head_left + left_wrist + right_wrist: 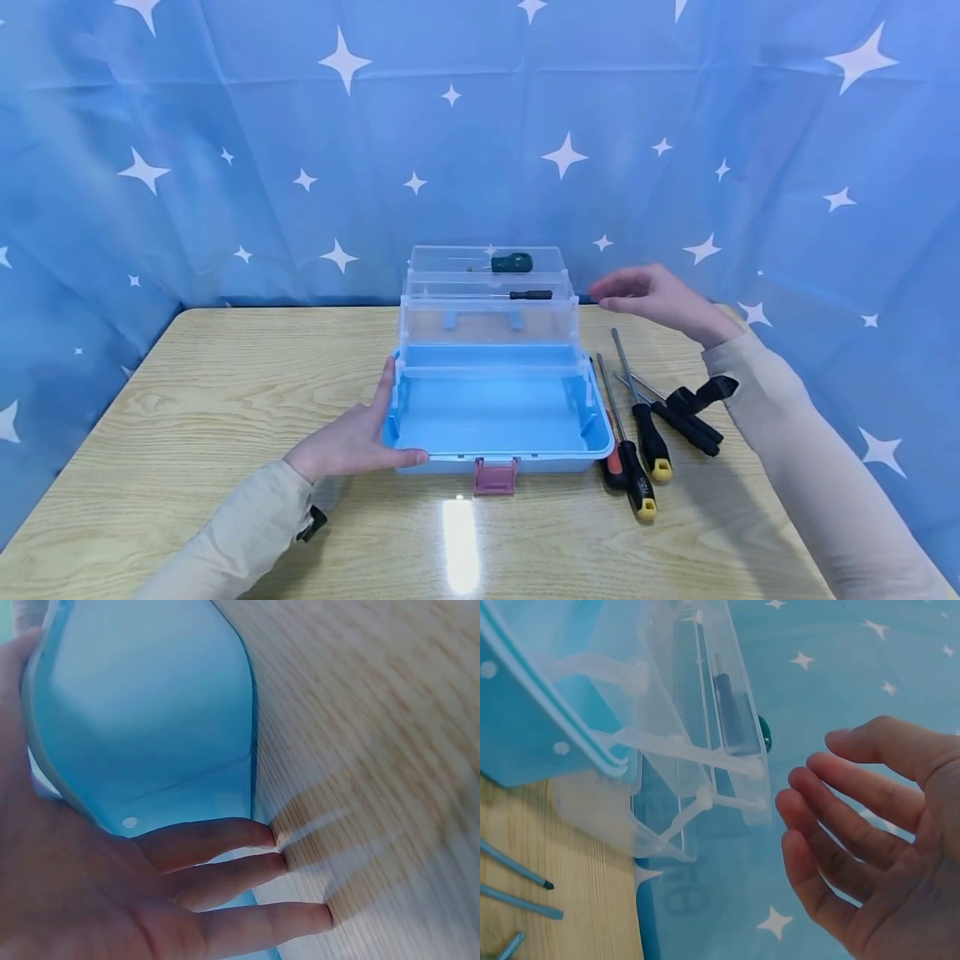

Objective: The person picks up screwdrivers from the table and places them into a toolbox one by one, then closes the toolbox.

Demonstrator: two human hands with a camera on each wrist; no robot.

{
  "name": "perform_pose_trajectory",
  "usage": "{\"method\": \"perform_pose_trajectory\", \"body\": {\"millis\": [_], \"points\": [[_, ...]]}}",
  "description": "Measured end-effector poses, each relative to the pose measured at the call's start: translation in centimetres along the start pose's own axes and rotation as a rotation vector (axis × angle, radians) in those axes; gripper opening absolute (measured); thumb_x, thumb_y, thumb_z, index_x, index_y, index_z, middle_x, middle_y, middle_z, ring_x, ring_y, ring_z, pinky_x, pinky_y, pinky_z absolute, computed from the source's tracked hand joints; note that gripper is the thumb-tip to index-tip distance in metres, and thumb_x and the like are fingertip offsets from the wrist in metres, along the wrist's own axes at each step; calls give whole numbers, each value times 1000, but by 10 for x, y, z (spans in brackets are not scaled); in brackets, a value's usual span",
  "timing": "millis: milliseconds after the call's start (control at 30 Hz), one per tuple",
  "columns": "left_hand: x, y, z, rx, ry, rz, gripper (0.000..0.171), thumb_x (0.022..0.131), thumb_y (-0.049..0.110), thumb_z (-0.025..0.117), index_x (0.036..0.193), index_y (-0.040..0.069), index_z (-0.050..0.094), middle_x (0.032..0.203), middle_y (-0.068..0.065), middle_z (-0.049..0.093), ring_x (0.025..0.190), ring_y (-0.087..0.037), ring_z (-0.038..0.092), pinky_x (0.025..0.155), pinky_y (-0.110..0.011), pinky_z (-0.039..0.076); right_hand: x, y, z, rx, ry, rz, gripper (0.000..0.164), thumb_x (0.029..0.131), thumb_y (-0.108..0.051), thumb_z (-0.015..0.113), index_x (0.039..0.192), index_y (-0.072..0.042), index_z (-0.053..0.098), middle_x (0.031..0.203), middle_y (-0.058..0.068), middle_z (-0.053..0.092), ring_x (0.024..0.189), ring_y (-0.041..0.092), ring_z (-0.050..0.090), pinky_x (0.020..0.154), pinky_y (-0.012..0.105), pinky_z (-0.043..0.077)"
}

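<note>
My left hand [356,437] rests against the left front corner of a light blue toolbox [495,462], its extended fingers touching the outer wall in the left wrist view. The toolbox stands with its lid raised and clear trays [487,321] fanned out. A dark green stubby screwdriver [512,263] lies in the top tray, and a small black-handled screwdriver [531,295] lies in a tray below. My right hand [660,300] hovers beside the trays, holding nothing, with fingers loosely bent. A pink latch [495,477] hangs at the front of the toolbox.
Right of the toolbox lie several screwdrivers, among them black-and-yellow-handled ones [637,483] and black-handled ones [686,427]; an orange-and-black handle [613,467] sits close against the box. A blue curtain with white stars [480,150] hangs behind the wooden table [247,383].
</note>
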State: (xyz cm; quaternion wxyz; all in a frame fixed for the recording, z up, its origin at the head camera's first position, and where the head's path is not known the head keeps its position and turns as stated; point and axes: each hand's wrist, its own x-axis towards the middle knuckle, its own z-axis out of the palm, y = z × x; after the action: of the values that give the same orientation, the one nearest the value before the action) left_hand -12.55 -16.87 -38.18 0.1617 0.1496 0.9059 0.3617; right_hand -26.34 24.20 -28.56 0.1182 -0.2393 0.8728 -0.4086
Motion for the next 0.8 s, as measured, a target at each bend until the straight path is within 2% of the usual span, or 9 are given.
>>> {"method": "perform_pose_trajectory", "body": {"millis": [67,267,500,800], "points": [[0,1,0,1,0,0,130,77,49,78,150,10,-22,121,-39,53,98,-39,63,88,-52,48,-5,3,-1,-2,1,2,36,97,-19,61,127,1,59,121,15,63,107,18,60,88,25,47],[1,1,-1,-1,-3,-1,130,77,49,78,150,10,-23,121,-38,53,98,-37,63,87,-52,48,-15,15,1,-33,3,3,33,98,-19,60,125,-2,62,120,14,64,105,17,61,86,29,49],[1,1,-1,8,-6,-10,130,77,50,77,150,11,-23,123,-40,51,101,-40,61,88,-53,48,-24,27,9,-71,3,17,31,98,-20,60,124,-4,63,117,11,65,107,27,60,84,27,49],[1,0,0,4,-6,-10,130,78,50,77,150,11,-24,127,-39,49,104,-41,60,89,-54,47,-32,41,13,-96,14,35,31,98,-24,60,123,-6,64,117,11,66,104,20,61,85,29,49]]}}
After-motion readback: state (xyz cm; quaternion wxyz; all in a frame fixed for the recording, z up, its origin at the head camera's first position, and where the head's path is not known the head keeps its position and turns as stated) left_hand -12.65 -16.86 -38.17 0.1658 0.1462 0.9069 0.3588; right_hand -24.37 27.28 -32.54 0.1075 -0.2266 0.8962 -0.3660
